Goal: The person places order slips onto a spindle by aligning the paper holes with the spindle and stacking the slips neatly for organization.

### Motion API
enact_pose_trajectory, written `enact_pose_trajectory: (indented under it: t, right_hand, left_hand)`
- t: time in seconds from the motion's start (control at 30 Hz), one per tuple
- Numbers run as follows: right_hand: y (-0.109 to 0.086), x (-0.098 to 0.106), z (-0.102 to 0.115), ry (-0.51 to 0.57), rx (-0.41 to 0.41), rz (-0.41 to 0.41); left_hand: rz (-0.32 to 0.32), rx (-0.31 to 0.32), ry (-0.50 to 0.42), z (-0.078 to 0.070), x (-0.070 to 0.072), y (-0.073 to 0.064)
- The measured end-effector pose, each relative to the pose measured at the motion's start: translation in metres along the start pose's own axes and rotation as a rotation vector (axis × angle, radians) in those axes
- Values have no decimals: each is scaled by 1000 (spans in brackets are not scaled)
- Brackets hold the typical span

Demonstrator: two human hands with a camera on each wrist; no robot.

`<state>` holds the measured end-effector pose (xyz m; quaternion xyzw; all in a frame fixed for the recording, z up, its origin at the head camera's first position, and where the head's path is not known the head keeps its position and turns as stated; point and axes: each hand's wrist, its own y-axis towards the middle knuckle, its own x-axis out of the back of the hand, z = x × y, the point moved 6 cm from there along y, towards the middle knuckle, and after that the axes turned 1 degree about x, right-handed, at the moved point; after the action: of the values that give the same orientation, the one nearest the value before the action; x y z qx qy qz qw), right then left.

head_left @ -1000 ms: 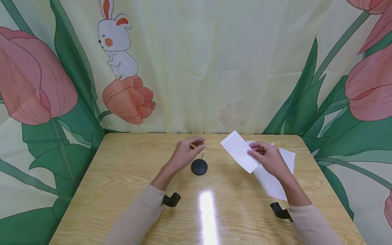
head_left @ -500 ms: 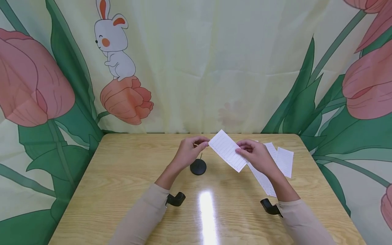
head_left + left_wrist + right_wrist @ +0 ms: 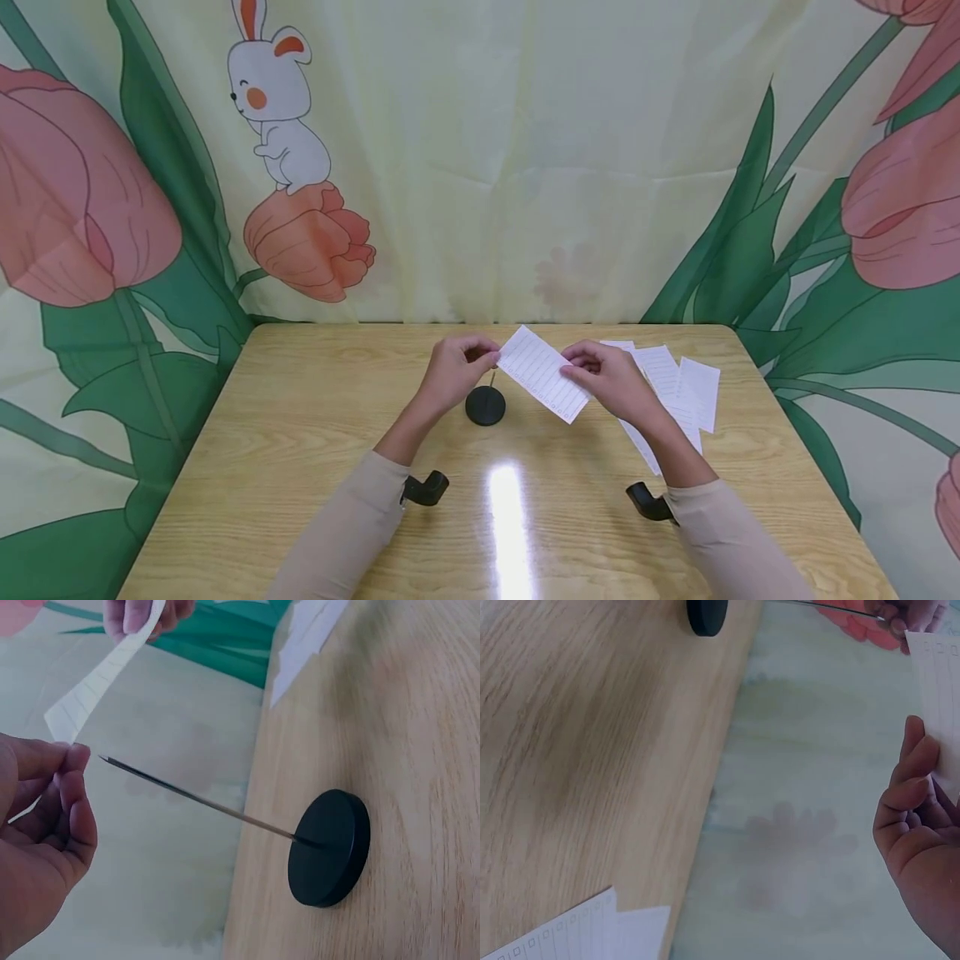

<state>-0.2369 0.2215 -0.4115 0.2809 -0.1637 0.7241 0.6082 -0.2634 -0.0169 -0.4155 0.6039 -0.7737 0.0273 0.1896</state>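
Both hands hold a white checklist sheet (image 3: 542, 375) with ruled lines and small boxes, raised above the table. My right hand (image 3: 606, 379) pinches its right edge between thumb and fingers. At the opposite corner, the thumb and fingertips of my left hand (image 3: 45, 817) pinch the paper. Just beside those fingertips is the pointed tip of a thin metal spike (image 3: 199, 799), apart from the sheet. The spike rises from a round black base (image 3: 330, 847) standing on the table, below the left hand in the head view.
Several similar white sheets (image 3: 697, 392) lie overlapping at the right of the wooden table (image 3: 300, 467), partly behind the right forearm. A printed curtain (image 3: 465, 167) hangs along the table's far edge. Each wrist wears a black mount (image 3: 426, 488).
My right hand has carried the sheet leftward, over toward the spike. My left fingers, with nothing between them a second ago, now pinch the sheet's corner.
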Motion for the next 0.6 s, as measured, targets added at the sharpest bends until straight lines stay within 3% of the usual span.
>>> enact_pose_trajectory:
  t: [0.2,0.6]
  right_hand:
    - [2,-6,-2,-40,-6,18]
    - [3,-10,-7,-56,-11,20]
  left_hand:
    - [21,9,58,5,2,-1]
    - [62,64,64,8,1,-2]
